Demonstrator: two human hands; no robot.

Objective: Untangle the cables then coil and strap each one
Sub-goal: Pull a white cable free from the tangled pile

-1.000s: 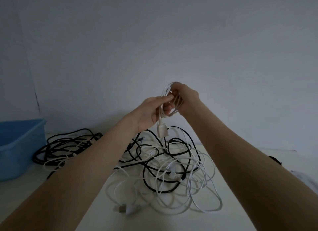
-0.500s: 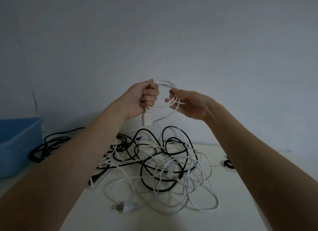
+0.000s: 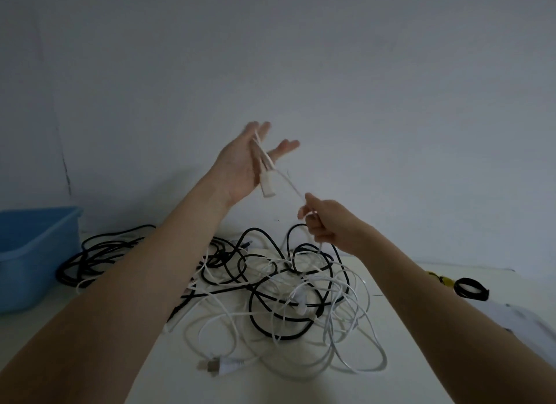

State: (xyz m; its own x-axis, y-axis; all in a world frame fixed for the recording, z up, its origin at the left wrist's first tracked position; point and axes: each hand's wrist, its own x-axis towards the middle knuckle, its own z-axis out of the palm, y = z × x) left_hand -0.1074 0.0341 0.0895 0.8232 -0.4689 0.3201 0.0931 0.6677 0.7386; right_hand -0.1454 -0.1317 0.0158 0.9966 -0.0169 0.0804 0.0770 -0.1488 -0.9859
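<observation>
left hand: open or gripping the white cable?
Open. Left hand has straight fingers; white cable loops lie across its palm.

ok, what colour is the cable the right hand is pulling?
White. The cable runs from the left hand to the right hand; head view, the only one.

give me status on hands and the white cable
Left hand open, white cable looped across its fingers. Right hand pinches the strand. Rest snarled in cable tangle.

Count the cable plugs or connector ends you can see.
2. One white connector hangs by the raised left hand; one white plug lies at the tangle's near edge on the table. More may be buried.
</observation>
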